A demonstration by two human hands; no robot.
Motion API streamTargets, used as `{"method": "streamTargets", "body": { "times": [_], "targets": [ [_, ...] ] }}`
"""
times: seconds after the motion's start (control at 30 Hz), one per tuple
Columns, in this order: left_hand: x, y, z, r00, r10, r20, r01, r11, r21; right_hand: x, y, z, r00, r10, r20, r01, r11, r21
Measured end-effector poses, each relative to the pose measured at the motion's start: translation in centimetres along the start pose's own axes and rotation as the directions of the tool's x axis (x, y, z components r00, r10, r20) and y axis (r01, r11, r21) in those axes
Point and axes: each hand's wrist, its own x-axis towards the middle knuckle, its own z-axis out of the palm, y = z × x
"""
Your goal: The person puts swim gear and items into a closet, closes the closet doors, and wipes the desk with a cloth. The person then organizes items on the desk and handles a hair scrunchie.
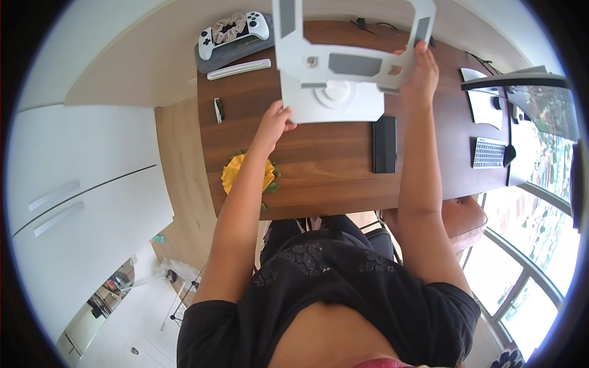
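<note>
L hand (274, 127): pinching L corner of base (362, 109)
R hand (421, 76): curled round R side of frame (294, 58)
Wht stand (336, 92): over desk (331, 153), contact unclear
Blk case (384, 147): on desk, nr base

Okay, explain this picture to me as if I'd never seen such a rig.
There is no machine here: one camera, worn on a person's head, looks forward and down at their bare hands. That gives the single picture.

The left hand holds the flat base of a white stand-like frame with grey pads; the right hand grips its upper part.

On the brown desk lie a black rectangular object, a yellow flower-like item, a game controller with a scrunchie on it, and a keyboard.
</note>
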Motion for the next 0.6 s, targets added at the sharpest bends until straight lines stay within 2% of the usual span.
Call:
{"method": "streamTargets", "body": {
  "times": [0.1,0.17,0.2,0.27,0.37,0.43,0.5,0.6],
  "targets": [
    [0.5,1.8,1.0,0.994,0.091,-0.055,-0.093,0.995,-0.032,4.2,0.0,-0.5,1.0,-0.023,0.018,0.022,0.998,0.065],
    [0.4,2.4,1.1,0.944,0.258,-0.205,-0.24,0.965,0.109,6.6,0.5,-0.7,0.999,0.007,0.033,-0.008,0.999,0.047],
    [-0.1,2.4,0.8,0.941,0.257,-0.22,-0.239,0.965,0.106,7.6,0.9,-0.6,1.0,-0.007,0.03,0.005,0.999,0.046],
    [-1.7,2.1,-0.4,0.938,0.241,-0.251,-0.252,0.968,-0.014,9.7,2.1,-0.7,0.999,-0.006,0.046,0.004,0.999,0.053],
    [-4.3,0.0,-3.4,0.906,0.227,-0.356,-0.23,0.973,0.035,12.0,4.7,-1.8,0.994,0.027,0.107,-0.029,0.999,0.016],
    [-6.2,-1.3,-5.6,0.884,0.191,-0.426,-0.205,0.979,0.014,12.0,5.7,-1.9,0.999,0.02,0.037,-0.019,1.0,-0.021],
    [-7.8,-2.6,-7.6,0.859,0.148,-0.49,-0.178,0.984,-0.015,12.1,6.2,-1.8,0.998,0.023,0.05,-0.023,1.0,-0.013],
    [-10.0,-3.7,-9.8,0.778,0.106,-0.62,-0.167,0.985,-0.04,12.7,6.5,-2.0,0.996,0.025,0.085,-0.021,0.999,-0.05]
  ]
}}
